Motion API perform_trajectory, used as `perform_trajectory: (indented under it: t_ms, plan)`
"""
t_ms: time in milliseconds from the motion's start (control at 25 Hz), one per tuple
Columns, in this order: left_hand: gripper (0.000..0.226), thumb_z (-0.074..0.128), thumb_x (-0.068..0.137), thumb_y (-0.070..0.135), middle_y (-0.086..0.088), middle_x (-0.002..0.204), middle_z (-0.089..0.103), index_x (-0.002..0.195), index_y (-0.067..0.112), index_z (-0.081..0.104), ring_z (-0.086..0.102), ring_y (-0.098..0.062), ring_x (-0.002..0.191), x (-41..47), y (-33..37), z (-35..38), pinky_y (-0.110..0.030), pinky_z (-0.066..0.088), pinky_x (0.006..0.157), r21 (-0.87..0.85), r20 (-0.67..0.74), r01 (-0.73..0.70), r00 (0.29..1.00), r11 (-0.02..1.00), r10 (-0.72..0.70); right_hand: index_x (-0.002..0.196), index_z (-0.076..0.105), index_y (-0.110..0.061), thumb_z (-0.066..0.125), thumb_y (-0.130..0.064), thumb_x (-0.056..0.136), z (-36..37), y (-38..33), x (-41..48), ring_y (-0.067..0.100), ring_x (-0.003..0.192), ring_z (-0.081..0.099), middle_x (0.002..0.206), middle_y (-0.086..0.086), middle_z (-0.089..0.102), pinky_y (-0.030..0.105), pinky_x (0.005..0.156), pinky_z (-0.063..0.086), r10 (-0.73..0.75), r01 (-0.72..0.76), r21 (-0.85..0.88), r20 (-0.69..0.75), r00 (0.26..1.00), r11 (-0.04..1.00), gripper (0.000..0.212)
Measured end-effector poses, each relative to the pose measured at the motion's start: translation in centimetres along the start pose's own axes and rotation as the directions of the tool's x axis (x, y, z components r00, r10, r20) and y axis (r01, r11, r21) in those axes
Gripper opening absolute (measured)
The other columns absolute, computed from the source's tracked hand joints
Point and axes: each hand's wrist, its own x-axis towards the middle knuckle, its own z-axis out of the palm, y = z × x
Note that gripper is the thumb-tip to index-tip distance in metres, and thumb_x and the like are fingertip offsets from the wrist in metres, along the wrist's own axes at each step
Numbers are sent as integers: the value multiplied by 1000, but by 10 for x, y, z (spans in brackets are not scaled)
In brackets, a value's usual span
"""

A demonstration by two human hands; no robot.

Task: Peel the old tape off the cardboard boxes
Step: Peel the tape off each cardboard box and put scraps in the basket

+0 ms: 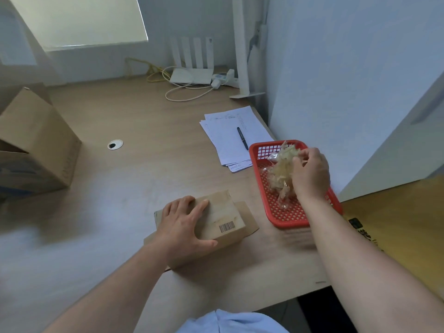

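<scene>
A small cardboard box [223, 219] with a barcode lies on the wooden desk near the front edge, its flaps spread to the right. My left hand [183, 224] grips its left end, fingers over the top and thumb on the near side. A crumpled wad of clear peeled tape [281, 170] sits in a red plastic basket [286, 213] to the right. My right hand [311, 173] is over the basket, its fingertips pinching the wad.
A large open cardboard box [36, 143] stands at the left. Papers [230, 138] with a black pen [242, 138] lie behind the basket. A white router [192, 75] and cables sit at the back. Yellow-brown cardboard [394, 217] leans at the right past the desk edge.
</scene>
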Motion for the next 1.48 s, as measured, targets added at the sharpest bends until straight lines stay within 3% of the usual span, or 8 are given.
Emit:
perform_trajectory:
  t_ms: [160, 480, 640, 800, 1040, 1240, 1360, 1480]
  plan:
    - [111, 35, 49, 91, 8, 142, 12, 147, 42, 16, 6, -12, 130, 0, 5, -1, -28, -4, 109, 4, 15, 24, 1000, 1000, -24, 104, 58, -6, 55, -17, 91, 8, 11, 22, 39, 93, 55, 115, 19, 52, 40, 80, 45, -71, 66, -96, -50, 996, 993, 18]
    - [110, 36, 50, 90, 9, 142, 10, 147, 43, 15, 5, -12, 129, 0, 6, -4, -25, -6, 107, 7, 36, 35, 999, 999, -36, 112, 61, -3, 49, -9, 92, 32, 30, 28, 38, 100, 53, 111, 21, 54, 43, 91, 38, -167, 236, -327, 225, 960, 915, 25]
    - [110, 38, 51, 90, 8, 143, 11, 147, 43, 15, 6, -14, 131, 0, 4, -2, -29, -3, 110, -18, 37, 35, 999, 999, -34, 119, 61, -15, 45, -25, 92, 31, 27, 18, 31, 115, 48, 117, 14, 57, 45, 105, 27, -155, 309, -451, 346, 925, 837, 33]
    - [110, 36, 49, 89, 5, 145, 13, 147, 43, 15, 6, -15, 131, -1, -1, -2, -29, -4, 110, -18, 35, 14, 999, 1000, -13, 129, 47, -16, 50, -35, 90, 20, 12, 5, 32, 109, 55, 111, 10, 63, 49, 104, 32, -143, 260, -345, 329, 934, 902, 43]
    - [107, 40, 54, 88, 7, 144, 10, 146, 43, 12, 4, -12, 130, -21, -34, -8, -30, -3, 110, -24, 58, -2, 998, 1000, 4, 111, 63, -4, 54, -22, 90, 9, -18, -27, 31, 112, 44, 120, 16, 44, 42, 94, 43, -241, 287, -263, 194, 951, 921, 29]
    - [106, 43, 56, 87, 6, 145, 10, 146, 43, 10, 4, -15, 130, -43, -64, -12, -34, 0, 113, -35, 86, 16, 996, 999, -13, 121, 62, -7, 52, -17, 92, 13, -47, -55, 34, 119, 46, 134, 19, 41, 40, 95, 42, -177, 189, -135, 96, 979, 973, 32]
    - [105, 45, 57, 86, 4, 146, 11, 147, 43, 11, 3, -15, 130, -51, -74, -14, -34, -1, 113, -48, 78, 8, 997, 999, -4, 122, 62, -13, 57, -23, 91, 22, -75, -78, 22, 107, 52, 120, 10, 56, 33, 92, 40, -239, 252, 1, 326, 915, 968, 34]
    - [105, 48, 60, 84, 2, 147, 13, 148, 41, 12, 4, -16, 130, -58, -80, -15, -34, -2, 113, -50, 44, -7, 999, 999, 9, 134, 52, -21, 62, -35, 88, 44, -105, -133, 14, 113, 51, 129, 2, 51, 33, 101, 40, -174, 80, 168, 679, 714, 983, 49]
